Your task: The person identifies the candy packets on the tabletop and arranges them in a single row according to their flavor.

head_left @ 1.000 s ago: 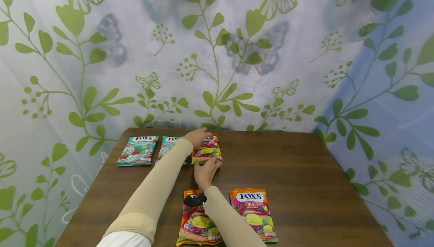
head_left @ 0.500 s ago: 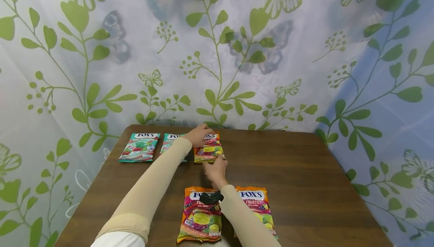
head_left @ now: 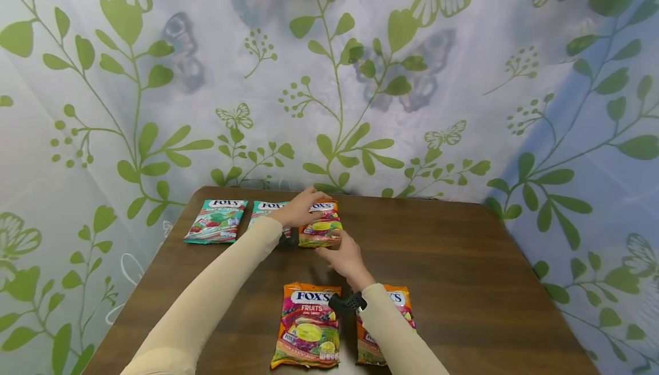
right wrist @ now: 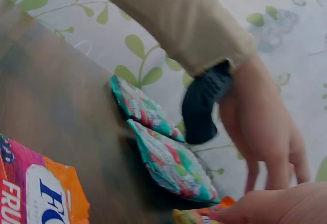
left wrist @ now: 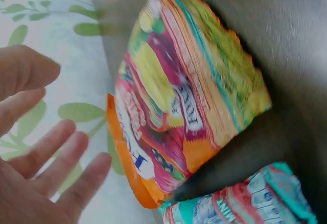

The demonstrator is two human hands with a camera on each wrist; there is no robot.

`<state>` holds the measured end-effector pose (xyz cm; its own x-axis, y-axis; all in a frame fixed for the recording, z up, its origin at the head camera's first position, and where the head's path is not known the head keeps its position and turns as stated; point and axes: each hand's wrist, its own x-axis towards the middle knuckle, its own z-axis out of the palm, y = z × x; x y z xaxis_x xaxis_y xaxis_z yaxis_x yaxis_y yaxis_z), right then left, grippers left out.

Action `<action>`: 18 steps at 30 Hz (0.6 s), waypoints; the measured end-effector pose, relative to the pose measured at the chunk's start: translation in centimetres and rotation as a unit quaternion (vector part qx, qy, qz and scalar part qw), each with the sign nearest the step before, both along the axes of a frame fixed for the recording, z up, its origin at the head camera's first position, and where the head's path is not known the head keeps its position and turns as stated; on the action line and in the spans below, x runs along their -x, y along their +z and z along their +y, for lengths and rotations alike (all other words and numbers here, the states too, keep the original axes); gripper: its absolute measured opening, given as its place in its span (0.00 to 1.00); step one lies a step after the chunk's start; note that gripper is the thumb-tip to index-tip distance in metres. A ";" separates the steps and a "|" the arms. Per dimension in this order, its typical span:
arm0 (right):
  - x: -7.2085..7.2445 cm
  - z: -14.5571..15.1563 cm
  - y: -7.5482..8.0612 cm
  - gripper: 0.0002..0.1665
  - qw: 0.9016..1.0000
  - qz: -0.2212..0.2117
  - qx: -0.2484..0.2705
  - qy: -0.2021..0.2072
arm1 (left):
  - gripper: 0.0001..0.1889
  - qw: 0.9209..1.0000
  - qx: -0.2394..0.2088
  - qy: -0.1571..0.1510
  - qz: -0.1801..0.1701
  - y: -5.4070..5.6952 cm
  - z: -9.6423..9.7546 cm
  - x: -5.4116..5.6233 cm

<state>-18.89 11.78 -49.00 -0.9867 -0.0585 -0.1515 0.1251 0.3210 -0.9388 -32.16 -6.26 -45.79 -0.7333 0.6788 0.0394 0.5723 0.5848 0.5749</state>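
A red and orange Fox's Fruits candy bag lies at the back of the table. My left hand is over its upper left side; in the left wrist view that hand's spread fingers stand apart from the bag. At the bag's lower right corner is my right hand, thumb and fingers apart; contact is hard to tell. Left of it lie two teal Fox's Mint Blossom bags, the outer one fully visible and the inner one partly behind my left hand.
Nearer me lie two more Fruits bags, the left one in plain sight and the right one partly under my right forearm. Behind the brown wooden table hangs a leaf-and-butterfly patterned curtain.
My right hand has shifted right along the back Fruits bag's lower edge to its corner. The left hand stays near the bag's upper left. The head view has shifted slightly.
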 end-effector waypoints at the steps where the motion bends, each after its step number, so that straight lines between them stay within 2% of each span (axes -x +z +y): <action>1: -0.1 0.3 0.2 0.42 1.000 0.002 -0.001 0.007 | 0.25 1.000 -0.006 0.001 -0.002 0.1 -0.1 -0.3; 5: -0.6 1.0 1.0 0.37 0.999 0.009 -0.012 0.039 | 0.25 1.000 -0.018 0.005 -0.017 0.3 -0.8 -1.8; 10: -1.7 1.7 1.5 0.35 0.993 0.029 -0.052 0.100 | 0.27 0.997 -0.048 0.007 -0.057 0.5 -1.7 -3.8; 14: -2.6 2.4 1.7 0.34 0.986 0.041 -0.072 0.142 | 0.28 0.994 -0.072 -0.001 -0.077 0.1 -2.8 -6.0; 18: -3.5 3.2 1.9 0.33 0.983 0.044 -0.084 0.160 | 0.30 0.992 -0.081 -0.005 -0.097 -0.5 -3.9 -8.2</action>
<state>-15.35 15.00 -47.14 -0.9319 -0.3485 -0.1010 -0.0855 0.4816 -0.8722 -23.92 -10.16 -46.28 -0.7306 0.6827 0.0068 0.4470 0.4708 0.7606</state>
